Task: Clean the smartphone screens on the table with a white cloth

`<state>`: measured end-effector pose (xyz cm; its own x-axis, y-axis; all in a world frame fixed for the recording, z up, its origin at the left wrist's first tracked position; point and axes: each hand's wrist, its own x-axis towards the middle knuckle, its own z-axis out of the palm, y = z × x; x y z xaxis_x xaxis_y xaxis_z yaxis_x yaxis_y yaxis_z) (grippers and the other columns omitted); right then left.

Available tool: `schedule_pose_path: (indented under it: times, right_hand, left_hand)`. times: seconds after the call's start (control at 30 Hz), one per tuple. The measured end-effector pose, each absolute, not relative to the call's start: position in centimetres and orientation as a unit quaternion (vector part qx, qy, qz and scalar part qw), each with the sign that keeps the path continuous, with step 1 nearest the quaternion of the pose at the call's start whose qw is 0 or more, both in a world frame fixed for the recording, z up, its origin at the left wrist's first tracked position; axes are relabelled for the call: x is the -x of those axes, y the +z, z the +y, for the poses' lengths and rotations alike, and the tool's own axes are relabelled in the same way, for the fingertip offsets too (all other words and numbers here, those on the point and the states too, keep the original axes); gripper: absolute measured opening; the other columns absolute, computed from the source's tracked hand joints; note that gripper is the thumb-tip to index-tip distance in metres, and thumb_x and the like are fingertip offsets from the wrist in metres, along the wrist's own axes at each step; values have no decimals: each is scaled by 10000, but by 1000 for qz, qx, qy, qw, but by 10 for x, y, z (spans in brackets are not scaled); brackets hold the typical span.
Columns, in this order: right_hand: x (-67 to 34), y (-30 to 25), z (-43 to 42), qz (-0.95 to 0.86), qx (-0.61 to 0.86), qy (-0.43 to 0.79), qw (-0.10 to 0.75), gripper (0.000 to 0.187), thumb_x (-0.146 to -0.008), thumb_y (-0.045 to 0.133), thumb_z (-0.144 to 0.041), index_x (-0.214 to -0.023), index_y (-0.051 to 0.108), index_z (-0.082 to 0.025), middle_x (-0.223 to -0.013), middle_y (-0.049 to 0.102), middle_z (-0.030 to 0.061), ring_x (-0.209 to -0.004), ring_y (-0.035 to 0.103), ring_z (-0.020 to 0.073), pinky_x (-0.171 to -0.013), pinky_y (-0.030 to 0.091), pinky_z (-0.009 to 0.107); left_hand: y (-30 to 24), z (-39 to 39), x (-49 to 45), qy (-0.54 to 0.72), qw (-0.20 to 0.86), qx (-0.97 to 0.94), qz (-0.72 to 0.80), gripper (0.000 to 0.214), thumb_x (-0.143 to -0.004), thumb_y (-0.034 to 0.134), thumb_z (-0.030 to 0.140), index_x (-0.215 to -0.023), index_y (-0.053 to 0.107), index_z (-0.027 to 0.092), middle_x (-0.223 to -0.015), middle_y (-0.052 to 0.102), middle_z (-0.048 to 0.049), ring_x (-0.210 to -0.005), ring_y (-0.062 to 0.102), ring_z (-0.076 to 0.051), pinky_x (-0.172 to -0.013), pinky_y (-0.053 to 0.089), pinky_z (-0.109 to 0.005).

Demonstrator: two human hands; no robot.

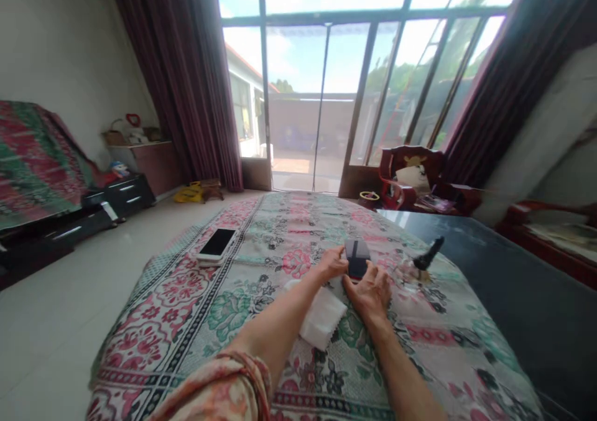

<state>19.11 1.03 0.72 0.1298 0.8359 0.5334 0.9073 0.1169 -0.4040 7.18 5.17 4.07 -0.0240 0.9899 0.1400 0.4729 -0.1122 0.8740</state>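
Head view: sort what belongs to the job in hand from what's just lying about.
In the job:
- dark device, touched by left hand and right hand
- white cloth, perhaps, being close by

Apparently lying about:
- white phone
- black-topped item, untouched, role unclear
- yellow thing on the floor

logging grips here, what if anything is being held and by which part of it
A dark, glossy, rectangular device: right hand holding its near end, left hand at its left edge.
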Motion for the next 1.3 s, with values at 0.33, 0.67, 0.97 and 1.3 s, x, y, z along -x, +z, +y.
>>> schedule_pose_path:
  times: [0.33,0.67,0.97,1.3]
  right_hand:
    - [-185,28,15,-740,437,-138,492,401,-837,476,-319,-1192,535,-142,-1245,529,180,-1192,488,338,-995,380,519]
    - [-59,62,-5,-833,310,63,453,386,-782,461,-189,-1150,571,-154,-1148,593,137,-1067,575,258,-956,463,428]
    - [103,15,-21,-789,312,339,405,474,-694,448,-97,-1136,601,-171,-1049,659,97,-937,629,217,-897,506,406]
    - [125,-2,-35,-821,306,313,367,527,-789,453,-69,-1309,496,-137,-1294,592,112,-1220,526,187,-1069,390,335]
  left_hand:
    - [75,-37,89,452,7,-568,688,441,-759,544,115,-1185,642,169,-1187,672,-87,-1095,607,-197,-1010,450,-318]
    - [34,-99,218,364,-106,-394,837,722,-699,706,390,-1323,491,98,-1317,536,-196,-1236,509,-314,-1041,404,-401]
    - [11,-99,222,370,-141,-399,827,646,-754,649,383,-1295,501,62,-1198,594,-195,-1140,559,-313,-973,435,-402]
    - [3,-95,232,308,-156,-418,840,713,-752,559,514,-1296,499,57,-1186,596,-224,-1127,541,-363,-969,408,-466]
